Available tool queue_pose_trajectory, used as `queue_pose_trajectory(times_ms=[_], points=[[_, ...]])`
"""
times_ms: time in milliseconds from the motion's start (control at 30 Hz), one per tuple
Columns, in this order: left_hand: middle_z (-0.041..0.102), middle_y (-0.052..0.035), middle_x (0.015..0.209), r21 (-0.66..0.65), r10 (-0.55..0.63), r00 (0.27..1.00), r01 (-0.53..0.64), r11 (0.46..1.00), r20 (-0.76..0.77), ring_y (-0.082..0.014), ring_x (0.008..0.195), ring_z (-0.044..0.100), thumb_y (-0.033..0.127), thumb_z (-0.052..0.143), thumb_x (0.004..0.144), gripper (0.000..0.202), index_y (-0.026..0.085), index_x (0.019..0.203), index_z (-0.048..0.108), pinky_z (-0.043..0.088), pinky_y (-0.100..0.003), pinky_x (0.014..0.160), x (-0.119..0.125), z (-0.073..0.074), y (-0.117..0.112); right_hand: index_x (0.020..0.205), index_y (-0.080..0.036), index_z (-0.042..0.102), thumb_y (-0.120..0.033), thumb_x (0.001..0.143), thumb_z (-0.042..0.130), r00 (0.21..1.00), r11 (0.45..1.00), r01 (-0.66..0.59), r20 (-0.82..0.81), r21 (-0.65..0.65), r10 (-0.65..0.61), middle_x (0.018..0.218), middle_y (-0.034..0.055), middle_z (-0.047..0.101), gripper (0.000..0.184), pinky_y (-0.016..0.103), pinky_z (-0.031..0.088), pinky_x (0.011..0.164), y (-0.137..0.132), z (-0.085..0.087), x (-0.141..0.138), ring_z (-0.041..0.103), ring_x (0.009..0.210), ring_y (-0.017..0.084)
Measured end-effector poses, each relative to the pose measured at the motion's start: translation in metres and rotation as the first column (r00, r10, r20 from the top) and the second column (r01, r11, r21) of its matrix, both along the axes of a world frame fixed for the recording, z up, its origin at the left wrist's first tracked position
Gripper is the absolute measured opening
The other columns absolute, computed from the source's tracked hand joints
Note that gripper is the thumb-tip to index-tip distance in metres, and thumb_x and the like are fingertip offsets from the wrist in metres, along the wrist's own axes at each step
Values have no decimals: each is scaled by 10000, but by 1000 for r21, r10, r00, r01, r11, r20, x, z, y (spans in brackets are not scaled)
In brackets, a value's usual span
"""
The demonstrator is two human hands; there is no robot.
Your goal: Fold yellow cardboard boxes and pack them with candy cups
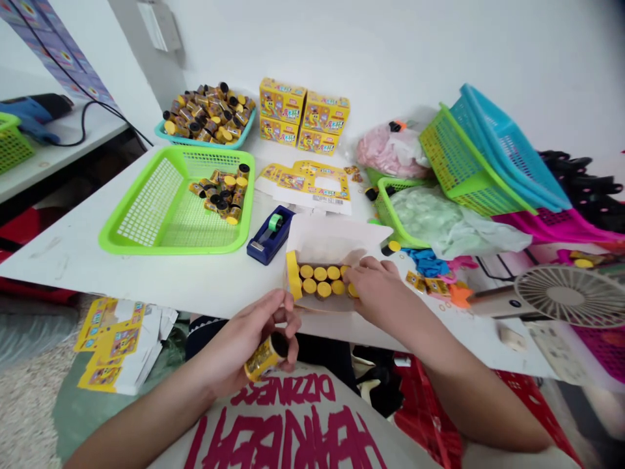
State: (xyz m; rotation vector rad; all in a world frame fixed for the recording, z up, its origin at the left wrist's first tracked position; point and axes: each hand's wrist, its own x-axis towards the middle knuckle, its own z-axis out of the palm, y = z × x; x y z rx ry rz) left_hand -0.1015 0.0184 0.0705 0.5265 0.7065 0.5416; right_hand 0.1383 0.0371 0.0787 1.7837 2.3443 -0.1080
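Dark pink lettering crosses the pale shirt (293,417) at the table's edge. On the white table (229,277), a green basket (185,228) with a cluster of small canisters stands to the left, and a blue tape dispenser (266,242) sits between it and the open box (293,275). Behind are a heaped blue basket (200,143), four yellow printed cartons (303,117) and a flat carton sheet (312,182); stacked baskets (478,156) and a fan (571,294) crowd the right. One loose canister (390,248) lies just beyond the right hand (375,286).

The box has a white interior, a yellow end flap and a raised rear flap; round yellow ends show inside in two rows.

The right hand's bent fingers reach into its right end, touching the canisters there; whether they grip one cannot be told. The left hand (261,326), near the box's front left, curls around a tilted yellow canister (263,357), its black end facing up and right.
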Motion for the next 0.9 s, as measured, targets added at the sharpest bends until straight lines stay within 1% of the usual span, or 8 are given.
queue_pose_trajectory(times_ms=[100, 267, 333, 400, 500, 700, 767, 900], points=[[498, 17, 872, -63, 25, 1000, -25, 998, 3, -132, 685, 563, 428, 461, 960, 209, 236, 909, 526, 521, -275, 528, 0, 3, -2, 805, -136, 644, 81, 723, 466, 991, 998, 33, 124, 54, -40, 778, 141, 670, 293, 463, 397, 787, 5, -8, -9, 554, 1002, 339], [498, -4, 1002, -103, 114, 988, -103, 989, 102, -153, 847, 539, 296, 553, 895, 71, 240, 937, 563, 543, -302, 647, -4, 8, -3, 1062, -146, 644, -118, 843, 596, 998, 994, 33, 58, 101, -39, 1105, 160, 671, 226, 497, 431, 836, -5, 2, -10, 545, 1074, 349], [517, -4, 1000, -152, 193, 972, -172, 973, 137, -151, 865, 550, 286, 574, 863, 89, 240, 939, 575, 531, -288, 693, -2, 11, -3, 1183, -198, 600, -275, 890, 615, 985, 986, -51, -153, 161, 76, 1168, 121, 655, 303, 465, 465, 894, -23, 14, -19, 556, 1102, 298], [540, 4, 991, -236, 276, 949, -235, 943, 156, -146, 869, 569, 332, 573, 852, 113, 251, 930, 572, 520, -275, 726, 3, 15, -3, 1274, -220, 541, -361, 920, 580, 861, 941, -206, -408, 269, 304, 1236, 116, 618, 383, 397, 494, 946, -43, 24, -35, 555, 1161, 246], [555, 16, 970, -291, 310, 931, -247, 924, 192, -147, 854, 585, 435, 527, 872, 169, 273, 922, 535, 503, -272, 720, 13, 22, -2, 1165, -215, 589, -290, 936, 553, 728, 869, -310, -491, 386, 478, 1100, 106, 660, 243, 333, 545, 898, -65, 28, -57, 623, 1072, 215], [552, -4, 1064, 245, 7, 990, -42, 969, 139, -177, 995, 558, 518, 532, 895, 284, 293, 1052, 458, 474, -288, 770, 20, 26, 13, 1126, -264, 550, -162, 862, 621, 689, 918, -136, -630, 372, 357, 1163, 61, 611, 292, 271, 531, 904, -60, 35, -28, 631, 1054, 168], [560, -20, 1111, 559, -107, 990, 141, 817, -94, -182, 1020, 556, 427, 528, 922, 259, 293, 1136, 469, 466, -309, 829, 19, 26, 23, 1100, -258, 557, -155, 823, 627, 723, 938, -53, -635, 342, 273, 1147, 66, 603, 304, 299, 527, 895, -51, 41, -8, 626, 1051, 188], [646, -59, 1048, 829, 41, 841, 523, 200, -540, -217, 977, 599, 210, 484, 926, 204, 228, 1057, 639, 427, -363, 920, 32, 21, 48, 1115, -206, 590, -169, 811, 591, 877, 988, -59, -465, 143, 120, 1114, 90, 636, 306, 363, 513, 891, -24, 47, 19, 638, 1007, 220]])
